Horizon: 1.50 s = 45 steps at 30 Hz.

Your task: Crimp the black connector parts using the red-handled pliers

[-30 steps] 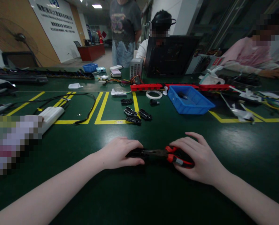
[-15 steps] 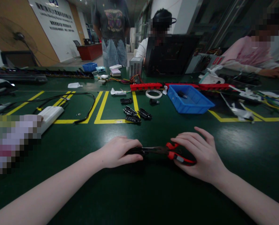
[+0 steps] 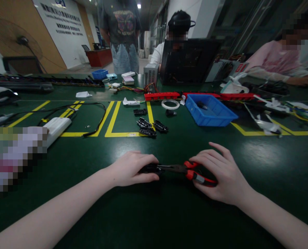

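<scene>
My left hand (image 3: 133,168) is closed around a small black plastic part (image 3: 152,168), thumb and fingers on either side of it and hiding most of it. Red-and-black needle-nose pliers (image 3: 192,169) are in my right hand (image 3: 221,173), which grips their handles. The long jaws point left and meet the right end of the black part; whether they clamp it I cannot tell. Beyond my hands, several similar black plastic parts (image 3: 146,126) lie on the green table (image 3: 154,221).
A blue bin (image 3: 212,119) holds a dark piece. Near it lie a white ring (image 3: 170,104) and a black cylindrical piece (image 3: 171,112). Red strips (image 3: 164,95) run behind them. At left are a white box (image 3: 58,129) and a black cable (image 3: 102,121). Other people are across the table.
My right hand has shifted slightly, its fingers a little closer around the pliers' handles. My left hand still holds the black part in nearly the same place.
</scene>
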### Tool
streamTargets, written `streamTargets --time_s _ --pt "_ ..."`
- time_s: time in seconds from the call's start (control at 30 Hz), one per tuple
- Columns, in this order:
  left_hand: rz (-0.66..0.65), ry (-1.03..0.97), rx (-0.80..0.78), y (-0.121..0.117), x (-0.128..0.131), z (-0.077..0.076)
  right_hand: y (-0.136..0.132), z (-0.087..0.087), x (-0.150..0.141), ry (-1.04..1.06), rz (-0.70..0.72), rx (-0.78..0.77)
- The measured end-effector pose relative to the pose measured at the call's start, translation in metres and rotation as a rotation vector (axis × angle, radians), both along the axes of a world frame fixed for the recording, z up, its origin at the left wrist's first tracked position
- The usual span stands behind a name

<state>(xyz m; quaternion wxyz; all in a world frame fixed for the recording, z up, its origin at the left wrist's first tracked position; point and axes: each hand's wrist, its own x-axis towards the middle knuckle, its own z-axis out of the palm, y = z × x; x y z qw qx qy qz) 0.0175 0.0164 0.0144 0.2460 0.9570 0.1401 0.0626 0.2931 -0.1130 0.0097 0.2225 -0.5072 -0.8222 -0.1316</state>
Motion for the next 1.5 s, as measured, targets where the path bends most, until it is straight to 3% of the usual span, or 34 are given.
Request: streamTargets --time_s 0.37,0.9,1.17,1.5 --pt "0.035 -0.007 0.053 -0.0013 0.001 -0.0016 0.0004 -0.0005 0.002 -0.006 0.0 -0.032" --pt "-0.045 -0.081 0.108 0.0009 0.0012 -0.0039 0.0007 -0.0016 0.0017 -0.021 0.012 0.007" --pt "-0.052 -0.068 0.078 0.0025 0.0013 -0.0043 0.0019 -0.0025 0.0034 -0.127 0.0 0.118" --pt "-0.02 -0.044 0.083 0.0017 0.0015 -0.0042 0.0019 0.0004 0.0045 -0.162 -0.013 0.123"
